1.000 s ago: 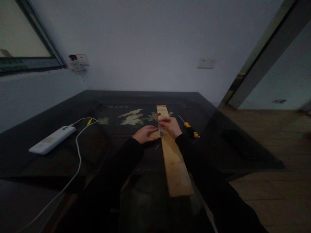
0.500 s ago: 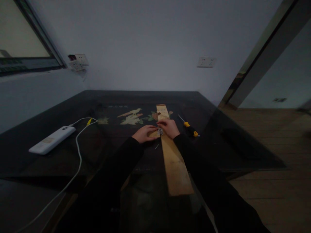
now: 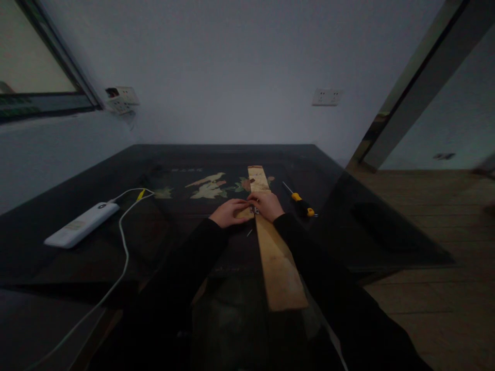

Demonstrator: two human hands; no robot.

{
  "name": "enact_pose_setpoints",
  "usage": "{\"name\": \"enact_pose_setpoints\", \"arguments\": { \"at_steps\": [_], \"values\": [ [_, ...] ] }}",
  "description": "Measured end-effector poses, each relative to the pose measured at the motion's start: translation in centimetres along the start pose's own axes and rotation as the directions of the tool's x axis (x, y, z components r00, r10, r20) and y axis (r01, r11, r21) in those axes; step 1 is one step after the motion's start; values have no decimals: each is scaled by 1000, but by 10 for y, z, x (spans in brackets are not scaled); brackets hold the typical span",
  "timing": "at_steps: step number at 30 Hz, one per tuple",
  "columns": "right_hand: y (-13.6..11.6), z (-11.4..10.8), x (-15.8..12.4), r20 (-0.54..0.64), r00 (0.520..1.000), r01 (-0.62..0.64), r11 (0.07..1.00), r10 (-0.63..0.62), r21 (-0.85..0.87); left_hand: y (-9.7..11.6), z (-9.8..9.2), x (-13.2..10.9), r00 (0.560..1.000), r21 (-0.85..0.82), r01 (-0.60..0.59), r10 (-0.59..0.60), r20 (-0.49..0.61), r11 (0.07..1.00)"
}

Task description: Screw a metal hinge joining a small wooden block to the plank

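A long wooden board (image 3: 279,268) lies lengthwise on the dark table and juts past its front edge. Against its left side sits a short wooden piece (image 3: 244,213), with my left hand (image 3: 227,213) closed over it. A small metal hinge (image 3: 254,209) with holes shows where the two pieces meet, partly covered by my fingers. My right hand (image 3: 268,205) rests over the board and hinge, thumb and fingertips pinched together; what they hold is too small to tell. A thin metal pin or screw (image 3: 249,233) lies on the table just below my left hand.
A yellow-and-black screwdriver (image 3: 302,204) lies right of the board. On the left is a white power bank (image 3: 83,225) with a white cable (image 3: 124,242) trailing off the front edge. A dark flat object (image 3: 381,224) lies at the right.
My right hand has shifted slightly left and down, its fingertips now nearer the hinge and covering more of it. The left hand stays on the short wooden piece.
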State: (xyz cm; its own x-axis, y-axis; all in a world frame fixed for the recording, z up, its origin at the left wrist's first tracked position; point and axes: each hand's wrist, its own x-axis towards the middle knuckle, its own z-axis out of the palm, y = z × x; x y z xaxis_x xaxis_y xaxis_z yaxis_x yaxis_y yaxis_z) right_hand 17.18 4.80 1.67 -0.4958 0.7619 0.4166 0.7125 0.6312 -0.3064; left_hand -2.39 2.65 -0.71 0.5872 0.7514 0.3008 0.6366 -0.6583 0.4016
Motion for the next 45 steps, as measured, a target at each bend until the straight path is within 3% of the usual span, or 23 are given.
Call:
{"name": "enact_pose_setpoints", "arguments": {
  "at_steps": [23, 26, 29, 31, 33, 37, 41, 45],
  "values": [
    [-1, 5, 2, -6, 1000, -16, 999, 16, -41, -6, 6, 1, 1000, 23, 1, 0, -6, 1000],
    [-1, 3, 3, -28, 999, -19, 1000, 19, 5, -7, 7, 0, 1000, 4, -14, 14, -18, 1000],
    [4, -9, 0, -128, 991, -28, 991, 45, 132, -8, 9, -2, 999, -21, -26, 25, -45, 999],
    [14, -23, -9, -209, 974, -50, 983, 86, 175, -8, 10, -3, 998, -41, -36, 34, -47, 999],
    [31, -39, -26, -259, 959, -86, 990, 113, 113, -8, 11, -3, 999, -56, -34, 32, -43, 998],
    [70, -57, -75, -215, 954, -243, 961, 211, -134, -7, 11, -4, 999, -67, -17, 14, -46, 998],
    [95, -50, -110, -147, 917, -398, 858, 369, -325, -6, 11, -4, 999, -67, -11, 8, -45, 998],
    [100, -37, -111, -160, 905, -426, 832, 395, -354, -3, 10, -4, 999, -65, -2, 0, -32, 998]
  ]
}}
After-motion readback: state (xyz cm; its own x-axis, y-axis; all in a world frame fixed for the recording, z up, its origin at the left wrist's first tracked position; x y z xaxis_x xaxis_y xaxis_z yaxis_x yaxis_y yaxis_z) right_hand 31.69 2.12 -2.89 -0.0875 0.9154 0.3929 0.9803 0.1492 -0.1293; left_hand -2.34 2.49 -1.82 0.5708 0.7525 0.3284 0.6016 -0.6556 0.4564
